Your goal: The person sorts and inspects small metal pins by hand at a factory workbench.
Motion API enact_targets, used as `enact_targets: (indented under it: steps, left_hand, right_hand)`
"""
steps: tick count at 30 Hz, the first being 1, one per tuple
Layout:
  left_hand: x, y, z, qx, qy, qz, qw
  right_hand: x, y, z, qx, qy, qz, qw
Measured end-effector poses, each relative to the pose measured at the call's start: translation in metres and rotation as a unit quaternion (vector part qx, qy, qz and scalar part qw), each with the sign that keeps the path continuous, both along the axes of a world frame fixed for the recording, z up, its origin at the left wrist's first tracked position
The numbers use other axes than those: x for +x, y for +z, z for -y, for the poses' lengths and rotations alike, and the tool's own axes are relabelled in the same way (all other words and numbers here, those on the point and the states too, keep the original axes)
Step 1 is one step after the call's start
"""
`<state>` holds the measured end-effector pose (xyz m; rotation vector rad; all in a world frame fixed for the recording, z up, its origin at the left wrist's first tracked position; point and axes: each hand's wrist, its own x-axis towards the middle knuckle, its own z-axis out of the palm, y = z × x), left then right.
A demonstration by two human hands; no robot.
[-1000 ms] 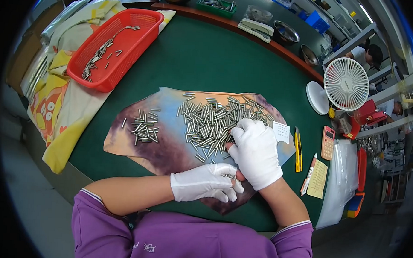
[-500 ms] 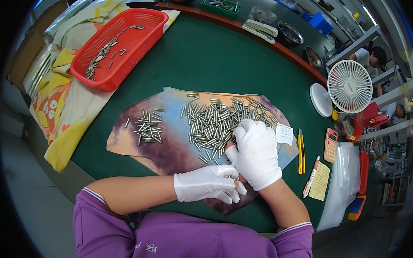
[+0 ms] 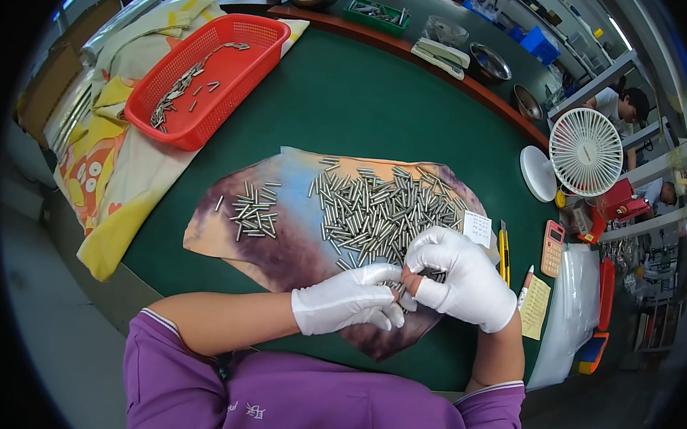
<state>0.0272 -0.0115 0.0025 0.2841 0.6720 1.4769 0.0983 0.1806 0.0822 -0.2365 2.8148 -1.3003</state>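
Both my hands wear white gloves with some fingertips bare. My left hand [image 3: 347,300] is curled around several short metal pins [image 3: 395,286], which show partly between its fingers. Right beside it, my right hand [image 3: 463,277] is closed in a pinch, its fingertips meeting those of the left. Whatever it pinches is hidden. Just beyond the hands, a large heap of silvery metal pins [image 3: 374,212] lies on a tie-dyed cloth [image 3: 288,254]. A smaller group of metal pins [image 3: 253,212] lies apart on the cloth's left part.
A red plastic basket [image 3: 230,87] with loose pins stands at far left on a patterned towel [image 3: 101,238]. To the right lie a paper slip [image 3: 477,228], yellow cutter [image 3: 504,252], pink calculator [image 3: 552,249], pen [image 3: 526,285] and notepaper [image 3: 535,306]. A white fan [image 3: 586,152] stands beyond.
My right hand has drawn back from the heap toward me and now meets the left hand's fingertips. The left hand has stayed nearly in place. The whole view has shifted slightly.
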Motion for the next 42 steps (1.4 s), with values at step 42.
enact_targets:
  steps: [42]
  left_hand:
    - [-0.024,0.01,0.002,0.03,0.077,-0.016,0.996]
  right_hand:
    - [0.014,0.027,0.006,0.287,-0.119,-0.263,0.913]
